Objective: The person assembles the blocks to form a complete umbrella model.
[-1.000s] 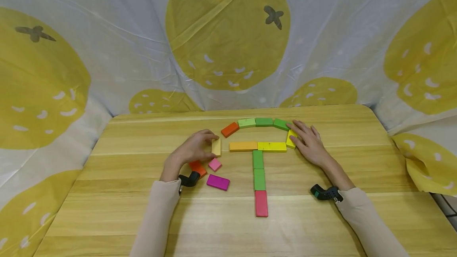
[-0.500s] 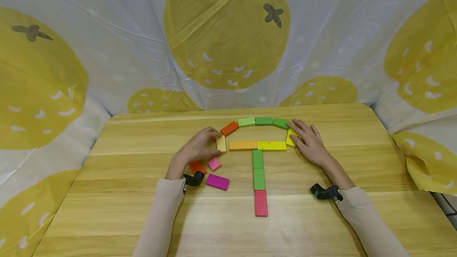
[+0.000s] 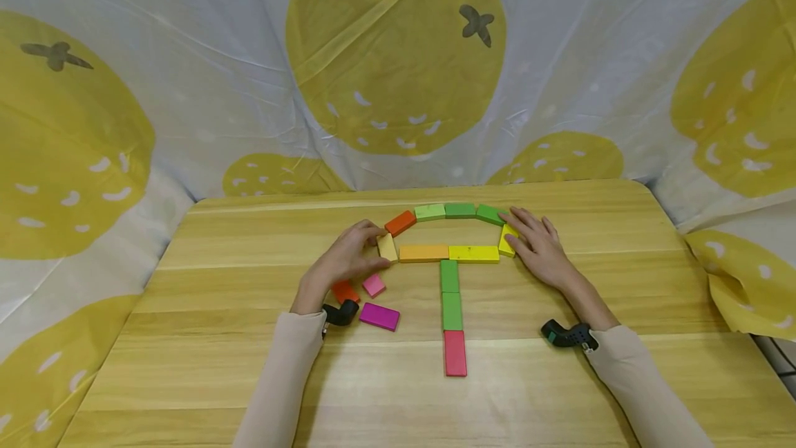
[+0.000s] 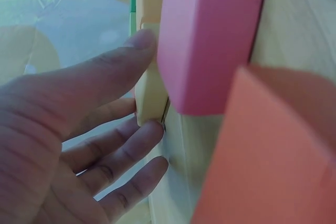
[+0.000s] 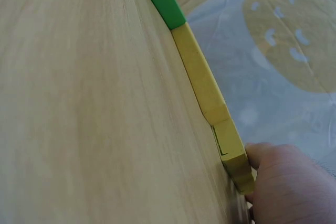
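One cream block (image 3: 387, 248) sits in the pinch of the left hand (image 3: 348, 254), left of centre in the head view, with the thumb at its lower end and the fingers at its upper end. The step in hand looks like seating it as the lower-left piece of the arch (image 3: 460, 211): its upper end comes to the orange-red block (image 3: 400, 223), a fingertip covering the join, while its lower corner lies at the left end of the orange block (image 3: 423, 254), touching or just beside it. What comes next seems to call for a slight nudge to true the angle, then a soft release that disturbs neither neighbour. Right of centre, the right hand (image 3: 537, 251) rests against the small yellow block (image 3: 506, 247), fingers relaxed, perhaps steadying that end. Below the left hand, a pink block (image 3: 374, 285) and a magenta block (image 3: 380, 316) lie apart from the arch.
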The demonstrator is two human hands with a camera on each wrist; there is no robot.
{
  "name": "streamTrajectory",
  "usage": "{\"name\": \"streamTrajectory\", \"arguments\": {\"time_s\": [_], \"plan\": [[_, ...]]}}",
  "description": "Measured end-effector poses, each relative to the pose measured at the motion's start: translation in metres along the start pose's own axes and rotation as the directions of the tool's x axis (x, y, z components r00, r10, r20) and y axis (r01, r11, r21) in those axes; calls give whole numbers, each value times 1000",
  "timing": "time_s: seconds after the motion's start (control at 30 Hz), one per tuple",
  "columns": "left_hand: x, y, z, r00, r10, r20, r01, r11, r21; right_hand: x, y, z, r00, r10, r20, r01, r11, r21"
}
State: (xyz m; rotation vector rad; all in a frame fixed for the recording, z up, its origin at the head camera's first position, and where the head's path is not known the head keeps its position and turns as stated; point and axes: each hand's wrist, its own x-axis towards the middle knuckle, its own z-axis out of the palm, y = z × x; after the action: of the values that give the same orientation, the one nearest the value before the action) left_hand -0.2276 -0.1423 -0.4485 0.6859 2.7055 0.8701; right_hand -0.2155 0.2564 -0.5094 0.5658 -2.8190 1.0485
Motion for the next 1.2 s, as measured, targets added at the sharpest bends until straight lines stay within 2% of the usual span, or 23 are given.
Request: {"name": "streamTrajectory", "arguments": {"time_s": [0.33,0.57,0.8,1.2], "plan": [[0,3,1,1000,3,-31,-2,1000,21,1,-1,0,1000,-9,-3,9,1000,5],[-1,0,-1,1000,6,-17,-6,1000,11,1,-1,-1,1000,-5,1,5,1000,6],[-4,-5,-2,999,43,-23,-43,999,12,1,-1,0,1000,5,8,-5,1000,10],[-3,-3,0,999,26,-29,-26,1000,2,-1,-1,0,1000,6,4,-6,1000,9]]}}
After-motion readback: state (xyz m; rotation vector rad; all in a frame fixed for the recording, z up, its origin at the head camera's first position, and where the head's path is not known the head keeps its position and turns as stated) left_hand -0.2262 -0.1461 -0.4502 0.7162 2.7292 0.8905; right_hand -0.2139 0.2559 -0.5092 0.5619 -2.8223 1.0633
